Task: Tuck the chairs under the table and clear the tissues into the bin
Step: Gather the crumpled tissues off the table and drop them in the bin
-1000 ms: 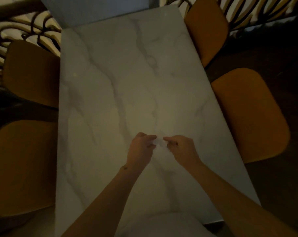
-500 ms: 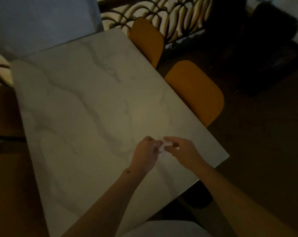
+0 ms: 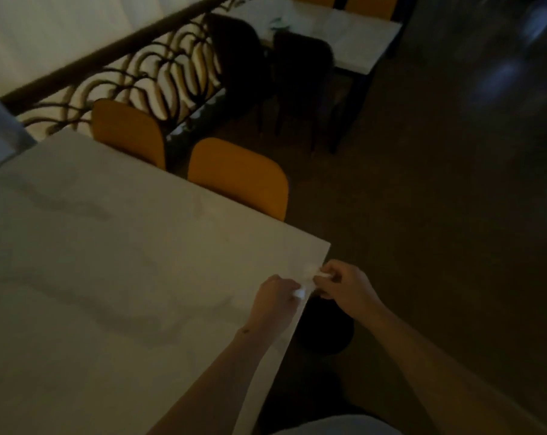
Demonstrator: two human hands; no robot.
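Observation:
Both hands pinch a small white tissue [image 3: 308, 279] at the near right corner of the white marble table [image 3: 109, 262]. My left hand [image 3: 273, 301] grips its lower end and my right hand [image 3: 344, 282] grips its upper end, just past the table edge. A dark round bin [image 3: 327, 328] stands on the floor right below the hands, partly hidden by the table edge. Two orange chairs [image 3: 244, 174] [image 3: 128, 130] sit pushed against the table's far right side.
A dark curled metal railing [image 3: 159, 73] runs behind the chairs. Farther back stands a second white table [image 3: 353, 32] with two dark chairs [image 3: 300, 67] beside it. Dark floor spreads to the right.
The view has swung right and my hands have carried the tissue from the middle of the table to its right corner, above the bin. The left-side chairs have left the view.

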